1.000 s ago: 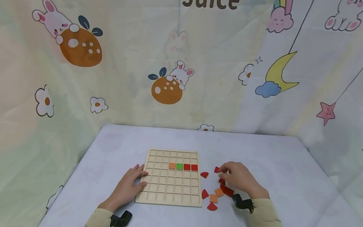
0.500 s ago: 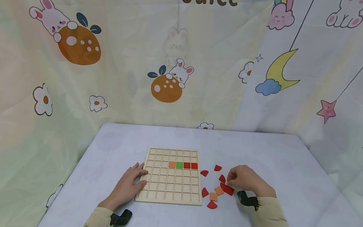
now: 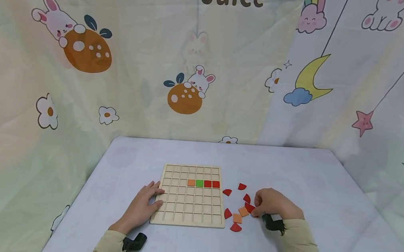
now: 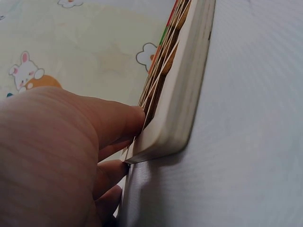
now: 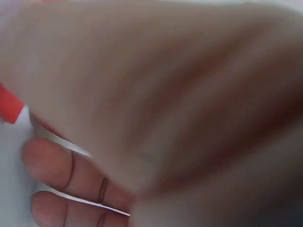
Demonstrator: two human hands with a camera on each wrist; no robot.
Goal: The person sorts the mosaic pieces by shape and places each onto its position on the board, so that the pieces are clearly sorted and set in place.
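A pale wooden grid board (image 3: 177, 202) lies on the table. One row holds an orange square (image 3: 191, 182), a green square (image 3: 199, 183) and two red squares. My left hand (image 3: 142, 205) rests at the board's left edge, and in the left wrist view the thumb (image 4: 128, 120) touches its rim. To the board's right, my right hand (image 3: 276, 204) is bent over a red piece (image 3: 249, 207), its thumb touching the red there. Whether it pinches one is hidden. The right wrist view shows mostly blurred palm, some bent fingers (image 5: 52, 163) and a red patch (image 5: 8, 106) at the left.
Several red quarter-circle pieces lie loose, one red piece (image 3: 242, 186) at the back and another red piece (image 3: 236, 227) in front. Two orange squares, such as the orange square (image 3: 237, 218), lie between them. A printed curtain (image 3: 138, 76) hangs behind the white table (image 3: 278, 164).
My right hand has moved back from the rear red piece, rightward and toward me, to the overlapping red pieces, its thumb now lower over them. The left hand stays on the board's edge.
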